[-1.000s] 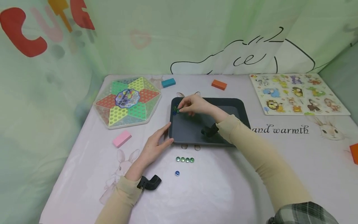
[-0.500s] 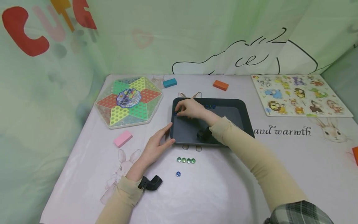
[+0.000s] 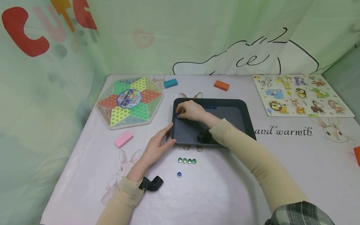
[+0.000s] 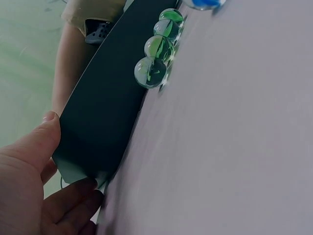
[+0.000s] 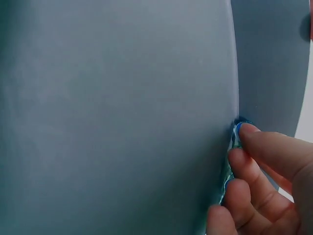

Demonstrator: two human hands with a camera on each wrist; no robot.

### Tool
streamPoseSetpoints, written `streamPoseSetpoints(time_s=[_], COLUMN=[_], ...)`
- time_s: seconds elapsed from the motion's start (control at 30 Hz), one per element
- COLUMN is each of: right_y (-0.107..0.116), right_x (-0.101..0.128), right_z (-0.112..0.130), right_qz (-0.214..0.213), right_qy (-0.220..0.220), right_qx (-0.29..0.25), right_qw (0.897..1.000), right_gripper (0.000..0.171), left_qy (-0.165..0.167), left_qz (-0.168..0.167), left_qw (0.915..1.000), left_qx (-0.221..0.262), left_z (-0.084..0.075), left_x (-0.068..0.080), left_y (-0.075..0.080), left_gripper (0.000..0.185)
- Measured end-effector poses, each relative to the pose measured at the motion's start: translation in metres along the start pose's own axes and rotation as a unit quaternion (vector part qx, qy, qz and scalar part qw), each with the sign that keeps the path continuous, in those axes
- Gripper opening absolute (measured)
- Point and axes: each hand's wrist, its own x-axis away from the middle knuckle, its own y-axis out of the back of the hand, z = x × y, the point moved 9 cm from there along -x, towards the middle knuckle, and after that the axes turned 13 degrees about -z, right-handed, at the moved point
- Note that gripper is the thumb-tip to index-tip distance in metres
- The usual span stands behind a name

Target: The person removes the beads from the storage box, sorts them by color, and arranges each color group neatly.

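A dark grey tray (image 3: 225, 125) lies mid-table. My right hand (image 3: 180, 113) is curled in its far left corner, the fingertips (image 5: 249, 132) pinching small blue marbles (image 5: 238, 128) against the tray wall. More blue marbles (image 3: 209, 107) line the tray's back wall. My left hand (image 3: 168, 135) holds the tray's near left corner, with the thumb (image 4: 44, 134) on the rim and the fingers (image 4: 73, 200) round the corner. Several green marbles (image 3: 187, 161) sit in a row on the cloth in front of the tray, close to the tray edge (image 4: 107, 98). A single blue marble (image 3: 179, 174) lies nearer me.
A Chinese checkers board (image 3: 129, 101) lies at left, an animal puzzle board (image 3: 301, 95) at far right. Blocks lie about: pink (image 3: 123, 139), teal (image 3: 170, 82), orange (image 3: 221, 85), and another orange one (image 3: 357, 155) at the right edge. Curtains close off the back and sides.
My right hand has dropped from above the tray's left corner down to the tray floor with its marbles. The left hand has not moved.
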Motion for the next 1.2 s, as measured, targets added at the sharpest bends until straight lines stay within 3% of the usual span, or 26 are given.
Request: streamPoseSetpoints(time_s=[0.43, 0.83, 1.2], right_y=[0.023, 0.047, 0.049], right_x=[0.017, 0.060, 0.104], right_z=[0.014, 0.025, 0.031], right_qz=[0.017, 0.028, 0.029], right_qy=[0.001, 0.006, 0.017], right_qx=[-0.105, -0.159, -0.192], right_qw=[0.994, 0.987, 0.981], right_gripper=[0.015, 0.017, 0.014], left_qy=[-0.007, -0.002, -0.002], left_qz=[-0.004, -0.003, -0.003], left_qw=[1.0000, 1.0000, 1.0000], left_qx=[-0.003, -0.007, 0.000], left_z=[-0.002, -0.001, -0.001], left_x=[-0.001, 0.000, 0.000], left_y=[0.001, 0.001, 0.001], left_gripper=[0.059, 0.060, 0.059])
